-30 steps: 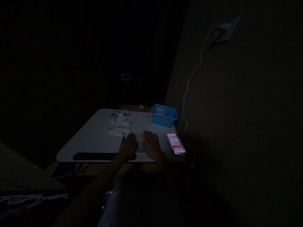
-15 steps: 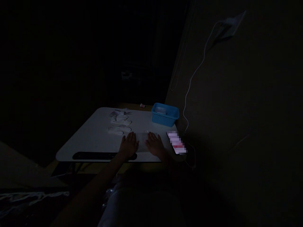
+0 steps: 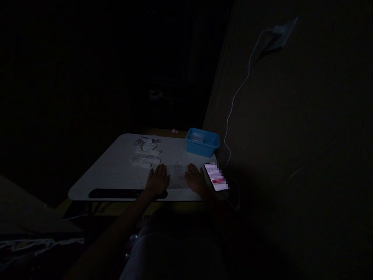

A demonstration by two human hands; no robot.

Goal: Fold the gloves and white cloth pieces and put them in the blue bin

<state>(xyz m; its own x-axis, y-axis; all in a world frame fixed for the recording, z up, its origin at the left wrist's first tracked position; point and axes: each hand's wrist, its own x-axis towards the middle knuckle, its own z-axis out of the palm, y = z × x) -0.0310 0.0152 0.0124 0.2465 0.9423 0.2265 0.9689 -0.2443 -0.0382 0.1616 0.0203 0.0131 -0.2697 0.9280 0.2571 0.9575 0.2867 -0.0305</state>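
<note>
A thin, see-through sheet that looks like a plastic bag [image 3: 177,177] lies flat on the white table [image 3: 107,171]. My left hand [image 3: 157,180] rests palm down at its left side, fingers stretched out. On its right side lies my right hand [image 3: 195,179], also flat with the fingers extended. Several pale, clear-wrapped items [image 3: 146,160] lie in rows beyond my left hand; the dark hides what they are. Just right of my right hand is a phone [image 3: 216,177] with its screen lit.
A blue plastic basket [image 3: 201,147] with clear plastic inside stands at the table's back right. A black slotted strip [image 3: 116,193] runs along the front edge. A white cable [image 3: 233,103] hangs from a wall outlet at right. A small red-and-white object [image 3: 175,132] lies behind the table.
My right hand has slid a little to the right across the sheet, widening the space between my hands. My left hand stays nearly in place. The view has shifted slightly.
</note>
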